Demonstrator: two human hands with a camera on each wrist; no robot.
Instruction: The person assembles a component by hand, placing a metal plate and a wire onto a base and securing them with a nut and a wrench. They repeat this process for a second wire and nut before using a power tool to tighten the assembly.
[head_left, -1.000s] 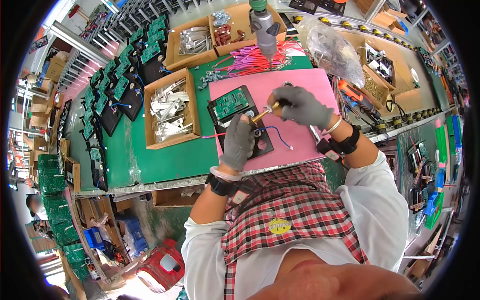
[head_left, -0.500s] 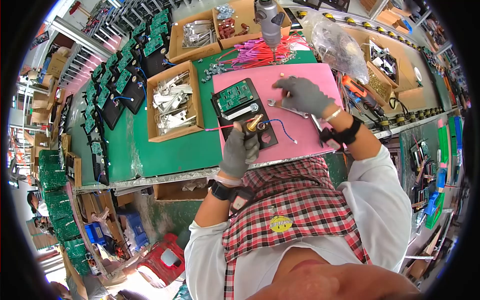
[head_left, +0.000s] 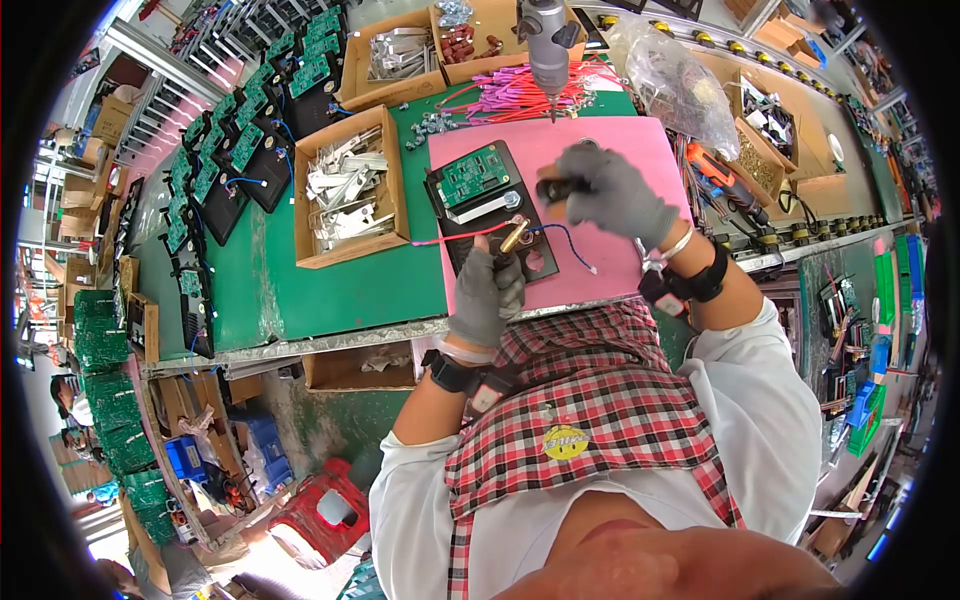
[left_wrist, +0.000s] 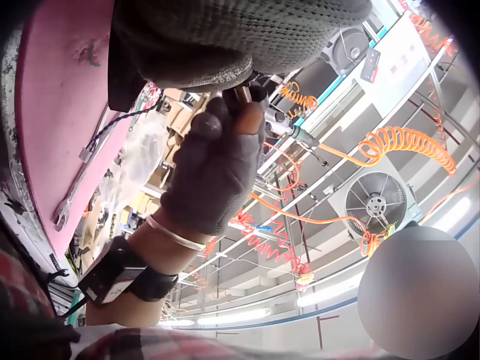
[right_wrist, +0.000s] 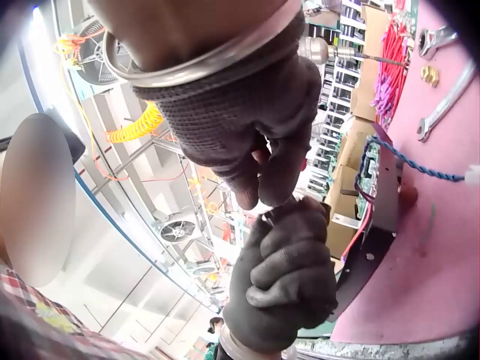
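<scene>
My gloved left hand (head_left: pixel 483 300) grips a brass bolt (head_left: pixel 513 238) with its fingers curled; a red wire (head_left: pixel 460 237) runs up to the bolt. Just behind, a black plate (head_left: pixel 545 245) bearing a green circuit board (head_left: pixel 474 176) and a silver metal strip (head_left: pixel 482 208) lies on a pink mat (head_left: pixel 610 270). My right hand (head_left: pixel 615 195) is raised right of the bolt, thumb and fingers bent close together. In the right wrist view its fingertips hang close above my left hand (right_wrist: pixel 289 270). I cannot tell whether the right fingers pinch anything.
Wrenches (right_wrist: pixel 448 101) and brass nuts (right_wrist: pixel 429 75) lie on the mat. A power screwdriver (head_left: pixel 548 50) hangs beyond it, over red and purple wires (head_left: pixel 510 95). A cardboard box of metal strips (head_left: pixel 348 190) stands left. Finished-looking board assemblies (head_left: pixel 245 150) line the far left.
My right hand has let go of a wrench on the mat, then bent its fingers and come back near the bolt. My left hand keeps its grip. The view has shifted slightly.
</scene>
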